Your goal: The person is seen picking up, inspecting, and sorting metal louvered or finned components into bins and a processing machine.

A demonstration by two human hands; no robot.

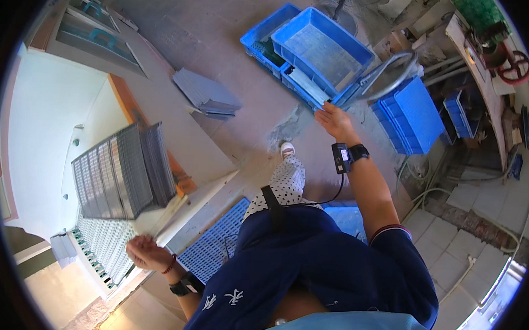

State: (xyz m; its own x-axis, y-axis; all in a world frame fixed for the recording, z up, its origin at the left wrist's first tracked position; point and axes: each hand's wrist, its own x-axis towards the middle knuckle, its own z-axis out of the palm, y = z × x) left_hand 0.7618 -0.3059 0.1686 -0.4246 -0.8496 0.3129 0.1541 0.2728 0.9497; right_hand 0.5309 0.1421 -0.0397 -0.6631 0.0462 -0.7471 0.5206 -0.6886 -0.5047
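At the left, my left hand (148, 253) is closed over the edge of the pale worktop, its fingers curled. What it may hold is too small to make out. Just beyond it stands a block of stacked metal-grey grid panels (119, 173), above a white slotted mat (107, 241). My right hand (336, 122) reaches forward with fingers stretched out and nothing visible in them. Its fingertips are beside the corner of a blue plastic tub (323, 43); whether they touch cannot be told. Under that tub, a larger blue tub (268, 17) holds a white flat piece (308, 84).
A stack of grey sheets (205, 93) lies near the cabinet. Nested blue crates (411, 115) stand at the right, beside a bent metal tube handle (392, 82). A workbench with a red handwheel (515, 67) and hoses (422, 192) lies farther right. A blue slotted mat (214, 236) is by my legs.
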